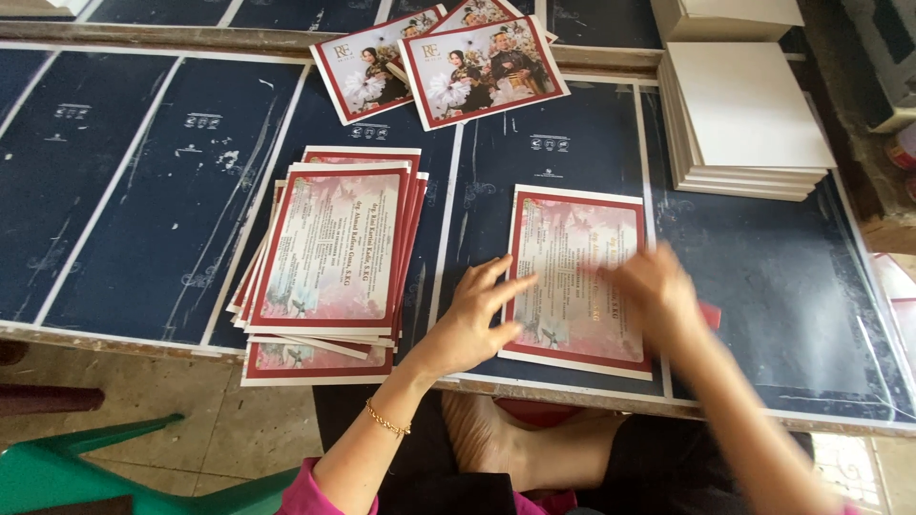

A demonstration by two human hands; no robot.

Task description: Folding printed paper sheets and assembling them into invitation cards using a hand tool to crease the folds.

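A red-bordered printed card (572, 257) lies flat on the dark blue table (143, 191) in front of me. My left hand (475, 319) rests on the card's left edge, fingers spread and pressing it down. My right hand (658, 291), blurred by motion, lies over the card's right side with fingers bent; whether it pinches anything I cannot tell. A fanned stack of similar red-bordered cards (329, 253) sits just left of my left hand.
Photo-printed cards (482, 69) lie at the table's far edge. Two stacks of white boards (744, 119) stand at the back right. A green plastic chair (105, 467) is at the lower left on the floor. The table's near edge runs just below the card.
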